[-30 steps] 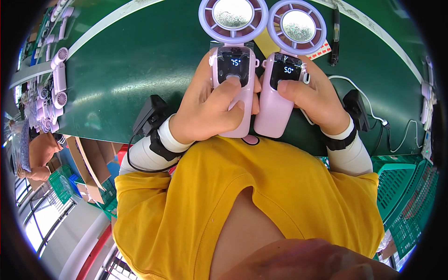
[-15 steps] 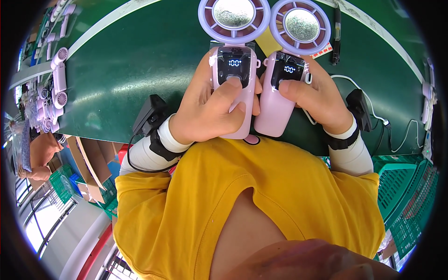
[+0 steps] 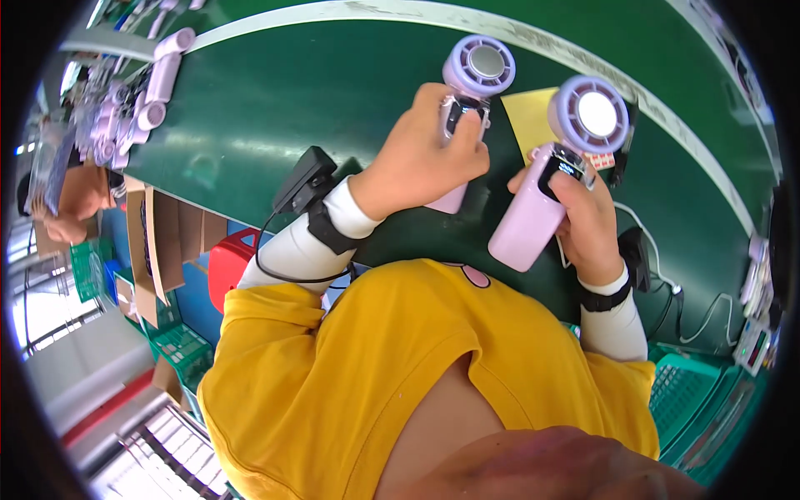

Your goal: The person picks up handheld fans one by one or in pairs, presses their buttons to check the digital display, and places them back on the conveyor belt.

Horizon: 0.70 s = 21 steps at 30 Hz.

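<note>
Each of my hands grips a pink handheld fan with a round lilac head and a dark display panel. My left hand (image 3: pixel 429 158) is wrapped round the left fan (image 3: pixel 481 65), its thumb on the panel and much of the handle hidden behind the fingers. Closer to me, my right hand (image 3: pixel 583 212) holds the right fan (image 3: pixel 527 227), its thumb at the lit display and its handle slanting down to the left. Both fans are above the green tabletop, heads pointing away from me and apart from each other.
A yellow sheet (image 3: pixel 532 117) lies behind the fans, near a red-and-white label sheet (image 3: pixel 600 160). White cable (image 3: pixel 646 225) runs along the right. More pink fans (image 3: pixel 162 79) are piled far left. Cardboard boxes (image 3: pixel 167 242), a red stool (image 3: pixel 229 267) and a green crate (image 3: pixel 683 387) stand beside the table.
The left fan has moved away from me and right, and tilted; the right fan has shifted right and nearer. The gap between them has widened. My view has turned somewhat.
</note>
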Motion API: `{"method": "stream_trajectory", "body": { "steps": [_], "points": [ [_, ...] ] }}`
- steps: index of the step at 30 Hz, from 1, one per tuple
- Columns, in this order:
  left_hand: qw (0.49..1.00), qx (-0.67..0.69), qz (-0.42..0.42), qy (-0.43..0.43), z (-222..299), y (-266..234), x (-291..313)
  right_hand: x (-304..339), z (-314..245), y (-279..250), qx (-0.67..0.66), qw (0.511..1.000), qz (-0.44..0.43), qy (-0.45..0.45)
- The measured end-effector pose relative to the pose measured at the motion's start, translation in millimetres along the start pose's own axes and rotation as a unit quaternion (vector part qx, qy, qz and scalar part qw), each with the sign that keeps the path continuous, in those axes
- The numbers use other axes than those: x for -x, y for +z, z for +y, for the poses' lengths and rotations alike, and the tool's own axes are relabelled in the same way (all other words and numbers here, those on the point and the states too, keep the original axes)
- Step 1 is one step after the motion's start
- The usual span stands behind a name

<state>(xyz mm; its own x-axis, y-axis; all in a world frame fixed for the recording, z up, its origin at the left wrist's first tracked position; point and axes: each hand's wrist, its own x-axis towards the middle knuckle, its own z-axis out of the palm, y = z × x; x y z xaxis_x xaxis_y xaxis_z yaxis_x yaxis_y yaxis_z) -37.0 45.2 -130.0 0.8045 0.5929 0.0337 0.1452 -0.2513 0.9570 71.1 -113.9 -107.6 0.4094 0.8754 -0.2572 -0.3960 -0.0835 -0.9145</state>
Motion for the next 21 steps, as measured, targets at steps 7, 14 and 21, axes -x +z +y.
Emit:
{"method": "stream_trajectory", "body": {
  "steps": [7,14,21],
  "points": [
    [0.943,-0.301,0.03,0.14,4,-2,-4,2,-4,18,0.028,0.998,0.037,-0.037],
    [0.958,0.175,-0.227,-0.02,73,8,14,-1,-43,17,0.033,0.99,0.089,-0.103],
    [0.97,0.171,-0.146,0.088,113,22,0,23,-127,-3,0.472,0.781,0.216,-0.347]
  ]
}}
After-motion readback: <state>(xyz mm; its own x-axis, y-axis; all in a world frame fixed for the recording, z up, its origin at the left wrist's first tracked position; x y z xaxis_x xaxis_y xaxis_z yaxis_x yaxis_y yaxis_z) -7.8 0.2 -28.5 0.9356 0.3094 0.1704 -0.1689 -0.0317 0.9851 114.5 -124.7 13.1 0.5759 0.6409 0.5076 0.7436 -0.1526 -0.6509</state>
